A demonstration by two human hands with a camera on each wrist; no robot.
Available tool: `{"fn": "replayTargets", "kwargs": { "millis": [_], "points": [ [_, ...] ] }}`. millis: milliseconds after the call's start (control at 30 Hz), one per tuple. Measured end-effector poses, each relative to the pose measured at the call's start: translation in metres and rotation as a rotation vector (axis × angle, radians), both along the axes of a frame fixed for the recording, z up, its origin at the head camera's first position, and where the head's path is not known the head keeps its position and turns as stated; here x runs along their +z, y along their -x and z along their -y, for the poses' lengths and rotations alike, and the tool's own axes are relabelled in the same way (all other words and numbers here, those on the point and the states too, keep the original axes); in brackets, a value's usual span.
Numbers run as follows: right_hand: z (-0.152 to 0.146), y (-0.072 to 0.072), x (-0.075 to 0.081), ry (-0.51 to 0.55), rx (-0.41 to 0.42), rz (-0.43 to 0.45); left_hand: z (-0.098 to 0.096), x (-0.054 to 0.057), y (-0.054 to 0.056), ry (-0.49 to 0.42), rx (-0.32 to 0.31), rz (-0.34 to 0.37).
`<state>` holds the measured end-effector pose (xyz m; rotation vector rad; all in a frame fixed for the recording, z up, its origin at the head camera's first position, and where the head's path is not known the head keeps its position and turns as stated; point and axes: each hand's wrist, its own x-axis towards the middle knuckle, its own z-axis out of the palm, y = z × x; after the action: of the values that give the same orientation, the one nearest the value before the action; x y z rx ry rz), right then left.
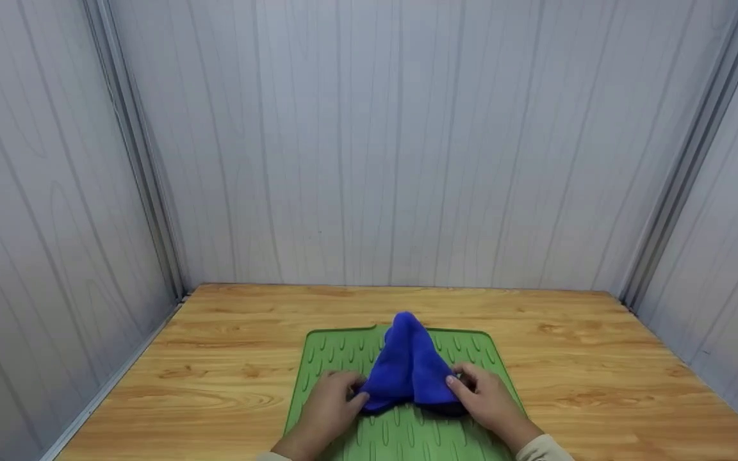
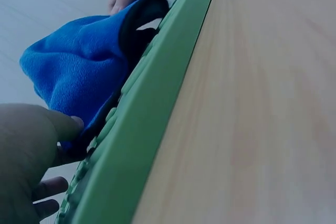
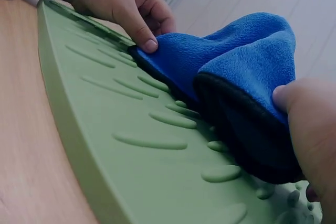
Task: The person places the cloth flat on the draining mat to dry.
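Note:
A blue plush cloth (image 1: 407, 368) with black edging stands in a peaked fold on the green ridged mat (image 1: 401, 438). At its left lower corner my left hand (image 1: 327, 410) pinches the edge between thumb and fingers. The opposite corner is pinched by my right hand (image 1: 491, 400), its thumb on the blue face. From the right wrist, the front of the cloth (image 3: 247, 72) curls up around a dark underside, near the mat's raised ridges. In the left wrist view, the left thumb presses on the cloth (image 2: 79, 61) while the other fingers spread below.
The mat lies on a wood-grain table (image 1: 228, 371), its raised rim (image 2: 152, 114) running along the edge. Pale panelled walls (image 1: 369, 141) enclose the back and both sides, with metal corner posts (image 1: 141, 147) at the left and right.

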<state>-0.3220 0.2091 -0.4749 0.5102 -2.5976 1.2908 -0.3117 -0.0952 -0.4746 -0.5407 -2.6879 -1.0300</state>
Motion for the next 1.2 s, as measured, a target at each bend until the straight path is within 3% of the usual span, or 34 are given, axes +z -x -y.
{"fn": "replayTargets", "kwargs": {
  "millis": [267, 467, 800, 967, 1200],
  "points": [
    [-0.008, 0.0, 0.001, 0.002, -0.09, -0.016, 0.014, 0.003, 0.001, -0.042, 0.017, 0.072],
    [-0.014, 0.0, 0.001, -0.015, -0.085, -0.022, 0.02, 0.004, 0.0, -0.03, 0.022, 0.073],
    [-0.026, -0.002, -0.005, -0.089, 0.007, -0.084, 0.026, 0.004, -0.003, -0.014, -0.019, 0.111],
    [-0.032, -0.004, -0.007, -0.091, 0.089, -0.012, 0.027, 0.0, -0.003, -0.024, -0.039, 0.088],
    [-0.038, -0.005, -0.006, -0.128, 0.188, 0.051, 0.027, 0.0, -0.001, -0.036, -0.035, 0.133]
  ]
}}
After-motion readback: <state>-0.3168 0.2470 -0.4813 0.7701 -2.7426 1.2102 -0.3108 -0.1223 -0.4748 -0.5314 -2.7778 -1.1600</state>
